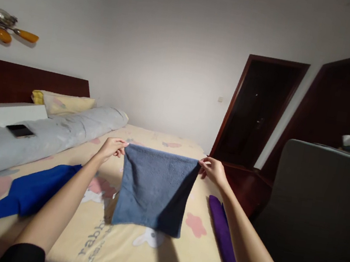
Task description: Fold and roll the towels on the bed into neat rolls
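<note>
A grey-blue towel [154, 189] hangs spread out above the bed, its top edge pulled straight between my two hands. My left hand [113, 148] pinches the upper left corner. The upper right corner is pinched in my right hand [212, 169]. Below it lies the yellow bedsheet [128, 258] with rabbit and carrot prints. A bright blue cloth [37, 191] lies flat on the bed, partly behind my left forearm. Beside my right forearm is a long purple folded cloth [225, 243] near the bed's right edge.
A long grey bolster or rolled quilt [72, 130] crosses the bed's left side, with a phone [20, 131] on it. Behind are a white box [13, 114], a pillow [66, 104] and the headboard [29, 83]. A dark chair back [317, 215] stands at right, near a door [254, 112].
</note>
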Demonstrator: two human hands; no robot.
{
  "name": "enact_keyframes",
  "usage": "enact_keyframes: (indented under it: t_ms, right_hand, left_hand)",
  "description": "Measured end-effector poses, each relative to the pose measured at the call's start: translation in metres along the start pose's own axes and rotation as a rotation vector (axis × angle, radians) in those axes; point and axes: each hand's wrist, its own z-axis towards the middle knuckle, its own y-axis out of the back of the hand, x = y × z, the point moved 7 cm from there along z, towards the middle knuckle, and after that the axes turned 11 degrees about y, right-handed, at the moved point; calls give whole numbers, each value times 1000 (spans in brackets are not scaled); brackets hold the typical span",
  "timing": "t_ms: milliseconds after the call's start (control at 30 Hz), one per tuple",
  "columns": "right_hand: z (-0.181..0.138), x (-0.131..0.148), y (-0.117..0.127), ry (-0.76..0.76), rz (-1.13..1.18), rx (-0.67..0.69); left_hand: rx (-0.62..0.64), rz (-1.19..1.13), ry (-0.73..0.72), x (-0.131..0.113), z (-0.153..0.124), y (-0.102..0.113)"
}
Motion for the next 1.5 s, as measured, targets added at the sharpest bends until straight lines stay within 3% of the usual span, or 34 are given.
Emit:
enact_keyframes:
  t_ms: [133, 300, 467, 567, 667, 800, 867, 933, 1067, 1300, 1367, 1500]
  right_hand:
    - [21, -16, -14, -26, 135, -81]
    - [45, -22, -22, 49, 221, -194]
    - [28, -21, -20, 120, 227, -212]
    - [-15, -26, -19, 122, 202, -149]
    - [-81, -41, -29, 78, 158, 33]
    - [-188, -77, -58, -153, 194, 310]
    - [-233, -91, -68, -254, 255, 330]
    - [-265, -101, -73, -314, 274, 307]
    - [-294, -112, -77, -357, 245, 317]
    - [-304, -114, -70, -341, 61, 484]
    - [-298, -113, -72, -329, 23, 521]
    - [-256, -108, -86, -163, -91, 329]
  left_hand:
    - [-28, -90, 38, 8, 17, -10]
    - [-107, -180, -49, 0, 38, -14]
    - [-167, -158, -108, 14, 19, -4]
    - [-179, -108, -66, 55, -25, -2]
    - [-153, -56, 3, 117, -86, -5]
    - [104, 273, 247, 215, -166, -22]
    - [137, 447, 335, 249, -195, -21]
    - [123, 551, 350, 264, -211, -17]
    - [135, 620, 289, 267, -216, -13]
    - [273, 731, 306, 277, -230, -15]
    - [256, 782, 291, 267, -230, -19]
    - [110, 765, 75, 221, -198, -52]
